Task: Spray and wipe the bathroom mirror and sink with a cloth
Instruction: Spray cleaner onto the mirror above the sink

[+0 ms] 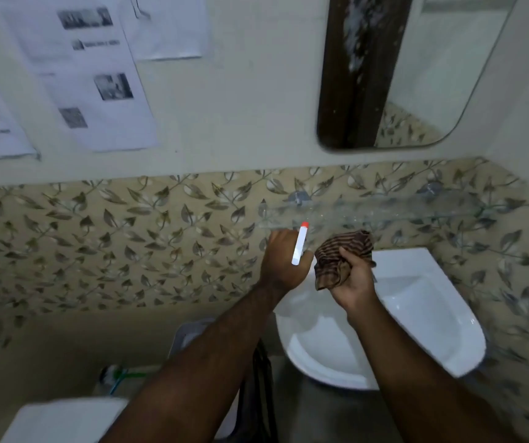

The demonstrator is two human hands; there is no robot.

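1. Head view, looking down over a bathroom corner: two bare forearms reach in from the near edge.
2. Left hand: one, closed round a spray bottle, of which only a white neck and red tip show, tilted up toward the far right.
3. Right hand: one, fingers clenched on a bunched brown striped cloth, just beside the left hand, held above the far left rim of the sink.
4. Sink: one, white, wall-mounted at right; basin open, its near rim rounded.
5. Mirror: one, far right, rounded lower corners, with white foam streaks near its top; cut off by the top edge.
6. Glass shelf: one, between mirror and sink, its left end just beyond the bottle tip.
7. Paper sheets: at least three, fixed to the wall at far left, well apart from the hands.
8. Leaf-patterned tile band: runs the full width of the wall.
9. Brush: one, low at near left, blurred.
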